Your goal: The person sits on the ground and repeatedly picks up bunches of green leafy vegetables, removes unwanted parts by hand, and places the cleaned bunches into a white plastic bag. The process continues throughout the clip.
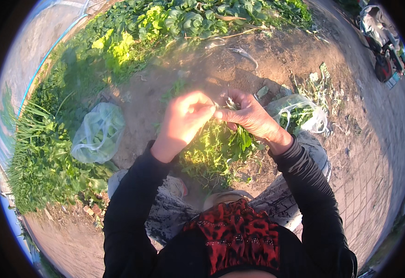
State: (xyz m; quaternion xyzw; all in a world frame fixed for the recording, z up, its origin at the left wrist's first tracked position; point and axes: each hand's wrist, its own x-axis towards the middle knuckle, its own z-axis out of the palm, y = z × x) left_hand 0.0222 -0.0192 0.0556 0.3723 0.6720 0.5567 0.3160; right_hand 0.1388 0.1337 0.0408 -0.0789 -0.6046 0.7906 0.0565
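My left hand (186,123), bright with sunlight, is closed in a pinch with its fingertips against those of my right hand. What the left fingertips hold is too small and washed out to tell. My right hand (255,116) is closed round a small bunch of leafy greens (243,141); pale root or stem ends show above its fingers and green leaves hang below. Under both hands a loose heap of greens (207,153) lies on the soil between my legs.
A clear plastic bag with greens (304,113) stands by my right knee; another plastic bag (99,132) lies at the left. Growing vegetables (202,21) border the far side and left. Pulled plants (320,85) lie beyond the right bag. Paving (360,185) runs along the right.
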